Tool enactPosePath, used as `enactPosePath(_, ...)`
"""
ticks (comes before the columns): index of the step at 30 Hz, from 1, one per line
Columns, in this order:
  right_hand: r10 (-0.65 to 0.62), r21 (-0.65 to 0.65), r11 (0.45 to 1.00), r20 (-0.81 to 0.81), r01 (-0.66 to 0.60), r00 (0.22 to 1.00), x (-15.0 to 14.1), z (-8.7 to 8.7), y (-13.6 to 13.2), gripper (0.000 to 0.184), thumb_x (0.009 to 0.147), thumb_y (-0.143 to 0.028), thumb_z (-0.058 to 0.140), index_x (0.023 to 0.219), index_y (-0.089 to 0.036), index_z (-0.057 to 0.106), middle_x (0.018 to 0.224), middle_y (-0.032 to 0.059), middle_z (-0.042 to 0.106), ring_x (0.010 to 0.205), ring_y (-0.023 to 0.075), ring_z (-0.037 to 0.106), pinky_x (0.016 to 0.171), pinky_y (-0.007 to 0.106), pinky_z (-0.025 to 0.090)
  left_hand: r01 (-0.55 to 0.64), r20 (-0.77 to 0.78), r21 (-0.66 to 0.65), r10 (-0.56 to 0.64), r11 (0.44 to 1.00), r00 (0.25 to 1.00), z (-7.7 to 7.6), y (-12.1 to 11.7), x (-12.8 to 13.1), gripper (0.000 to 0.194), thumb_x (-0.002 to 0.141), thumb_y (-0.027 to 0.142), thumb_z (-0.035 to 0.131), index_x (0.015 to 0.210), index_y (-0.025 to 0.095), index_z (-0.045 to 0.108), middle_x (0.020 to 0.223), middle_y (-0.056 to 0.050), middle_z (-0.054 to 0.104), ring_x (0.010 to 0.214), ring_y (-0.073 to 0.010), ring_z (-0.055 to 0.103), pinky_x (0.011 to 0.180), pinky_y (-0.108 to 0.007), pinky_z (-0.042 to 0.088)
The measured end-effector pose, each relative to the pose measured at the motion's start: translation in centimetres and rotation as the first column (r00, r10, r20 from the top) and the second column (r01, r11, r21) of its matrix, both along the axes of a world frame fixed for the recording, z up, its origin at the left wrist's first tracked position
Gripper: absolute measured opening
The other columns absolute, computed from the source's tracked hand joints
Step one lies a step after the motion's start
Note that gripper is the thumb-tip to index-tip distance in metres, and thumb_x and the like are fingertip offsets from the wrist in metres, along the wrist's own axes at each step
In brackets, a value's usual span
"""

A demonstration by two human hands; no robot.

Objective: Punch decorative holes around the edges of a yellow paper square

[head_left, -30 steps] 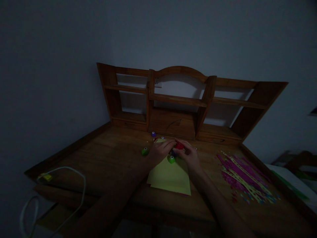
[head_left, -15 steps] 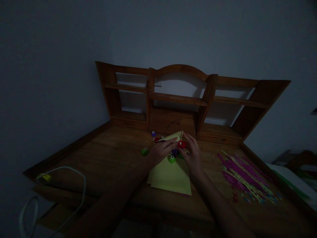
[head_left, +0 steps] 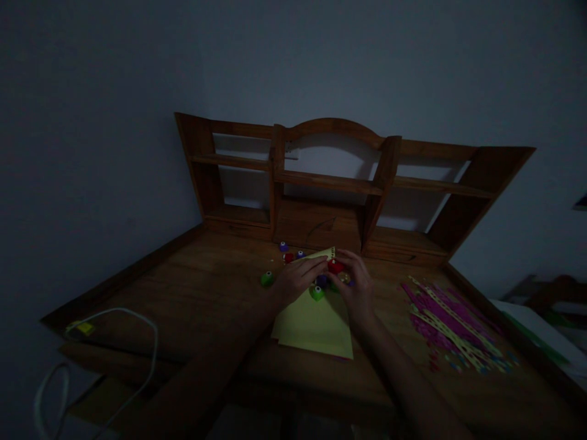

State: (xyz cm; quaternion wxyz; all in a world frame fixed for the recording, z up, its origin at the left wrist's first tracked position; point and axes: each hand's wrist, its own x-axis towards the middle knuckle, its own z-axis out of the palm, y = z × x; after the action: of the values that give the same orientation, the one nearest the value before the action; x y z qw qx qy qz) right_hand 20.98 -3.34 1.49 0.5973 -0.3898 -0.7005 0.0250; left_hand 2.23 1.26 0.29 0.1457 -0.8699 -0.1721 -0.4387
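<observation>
In the head view, my right hand (head_left: 359, 287) grips a small red craft punch (head_left: 335, 266) between thumb and fingers. My left hand (head_left: 296, 284) is closed on a yellow paper sheet (head_left: 326, 253) whose right edge shows a row of punched holes. Its fingertips reach close to the red punch. Below the hands lie more yellow sheets (head_left: 316, 330), with a green punch (head_left: 317, 293) and a dark purple punch (head_left: 321, 281) just under the fingers. How the paper sits in the punch is hidden by my fingers.
Other small punches stand around: green (head_left: 266, 278), purple (head_left: 283, 246) and red (head_left: 288, 258). Magenta and yellow punched strips (head_left: 452, 324) with scattered bits lie at right. A wooden shelf unit (head_left: 328, 177) backs the desk; a white cable (head_left: 153, 342) hangs at left.
The held yellow sheet first came up into view between the hands, then lowered slightly. The red punch turned in my right hand and stays close to the sheet's punched edge.
</observation>
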Motion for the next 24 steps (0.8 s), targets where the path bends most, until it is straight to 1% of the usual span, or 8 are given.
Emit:
enactPosePath(3,0.027,-0.035,0.999,-0.028,-0.028,0.999,0.0,0.4,-0.2,0.033,0.081,-0.026,0.07,0.113,-0.029,0.063,0.122,0.0066,0.054,0.115,0.0249,0.054,0.096,0.043,0.05,0.011,0.018,-0.009,-0.011,1.0,1.0,0.1,0.1,0.0,0.037,0.095,0.017,0.046,0.132,0.014,0.049,0.131,-0.013,0.057,0.124,-0.0198,0.052,0.102,-0.037,0.048)
enactPosePath(7,0.067,-0.118,0.99,-0.135,-0.083,0.989,0.0,0.4,-0.1,0.038,0.079,-0.029,0.072,0.116,-0.029,0.061,0.12,0.0066,0.051,0.108,0.0236,0.057,0.088,0.04,0.055,-0.008,0.031,-0.019,0.008,1.0,0.999,0.2,0.1,0.0,0.036,0.095,0.018,0.046,0.13,0.014,0.051,0.129,-0.012,0.058,0.123,-0.0195,0.053,0.1,-0.036,0.049)
enactPosePath(10,0.068,-0.137,0.986,-0.198,-0.096,0.978,-0.2,0.1,0.1,0.035,0.078,-0.03,0.073,0.111,-0.027,0.061,0.114,0.0064,0.053,0.105,0.0236,0.058,0.089,0.042,0.054,-0.066,0.028,-0.031,0.067,0.997,0.997,0.0,0.0,0.2,0.034,0.096,0.018,0.044,0.129,0.015,0.051,0.127,-0.011,0.059,0.121,-0.018,0.055,0.099,-0.033,0.05)
enactPosePath(12,0.075,-0.144,0.984,-0.222,-0.109,0.972,-0.3,0.0,0.3,0.032,0.078,-0.03,0.073,0.107,-0.027,0.061,0.111,0.0063,0.055,0.104,0.0237,0.058,0.089,0.042,0.054,-0.12,0.041,-0.014,0.12,0.993,0.992,-0.2,0.2,0.5,0.033,0.096,0.018,0.042,0.128,0.015,0.052,0.124,-0.01,0.062,0.118,-0.017,0.057,0.098,-0.032,0.05)
enactPosePath(14,0.083,-0.156,0.98,-0.234,-0.122,0.969,-0.3,-0.1,0.3,0.031,0.078,-0.031,0.072,0.107,-0.026,0.06,0.11,0.0062,0.055,0.103,0.0235,0.059,0.088,0.042,0.054,-0.17,0.094,0.011,0.168,0.985,0.981,-0.3,0.3,0.7,0.032,0.096,0.019,0.043,0.127,0.015,0.052,0.119,-0.01,0.065,0.113,-0.0169,0.06,0.096,-0.031,0.051)
enactPosePath(16,0.083,-0.156,0.98,-0.235,-0.122,0.968,-0.3,-0.1,0.3,0.03,0.079,-0.031,0.072,0.107,-0.026,0.061,0.109,0.006,0.055,0.102,0.0231,0.059,0.088,0.041,0.054,-0.196,0.138,0.028,0.19,0.98,0.972,-0.4,0.4,1.0,0.033,0.096,0.021,0.044,0.128,0.015,0.051,0.116,-0.01,0.067,0.107,-0.0171,0.063,0.093,-0.031,0.052)
enactPosePath(20,0.047,-0.13,0.989,-0.216,-0.076,0.975,-0.2,0.1,0.2,0.027,0.08,-0.03,0.07,0.106,-0.027,0.063,0.112,0.0064,0.053,0.103,0.0232,0.058,0.087,0.041,0.054,-0.162,0.094,0.002,0.161,0.987,0.983,0.0,0.1,1.2,0.036,0.097,0.023,0.043,0.132,0.016,0.047,0.118,-0.009,0.066,0.105,-0.0157,0.065,0.092,-0.028,0.051)
enactPosePath(24,0.025,-0.111,0.993,-0.193,-0.048,0.981,0.0,0.1,0.2,0.027,0.08,-0.031,0.069,0.107,-0.028,0.064,0.115,0.0067,0.052,0.103,0.0237,0.058,0.081,0.039,0.057,-0.118,0.074,-0.037,0.121,0.992,0.99,0.3,-0.3,1.3,0.04,0.097,0.021,0.042,0.136,0.016,0.044,0.124,-0.009,0.063,0.105,-0.0162,0.064,0.093,-0.029,0.051)
